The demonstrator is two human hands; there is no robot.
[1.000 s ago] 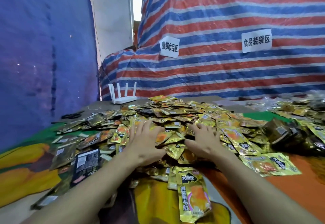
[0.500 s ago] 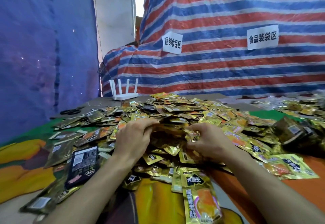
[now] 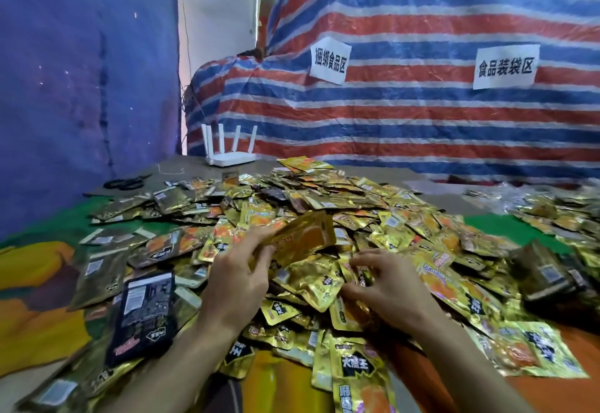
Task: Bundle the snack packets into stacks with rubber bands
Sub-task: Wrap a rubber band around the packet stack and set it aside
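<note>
Both hands worked at the near side of the heap of snack packets (image 3: 373,218). The left hand (image 3: 240,282) gripped a gold sheaf (image 3: 305,237) of packets, blurred, just above the heap. The right hand (image 3: 386,286) curled its fingers over loose packets; whether it had caught one could not be told. Slick foil could let the sheaf fan out or slip, and raking might push packets off the near edge. No rubber band could be made out. The worktop (image 3: 181,169) carried a bright printed cloth (image 3: 39,282), scissors (image 3: 126,182) and a white router (image 3: 227,156). Striped tarpaulin (image 3: 422,120) and a blue sheet (image 3: 81,88) walled the room.
</note>
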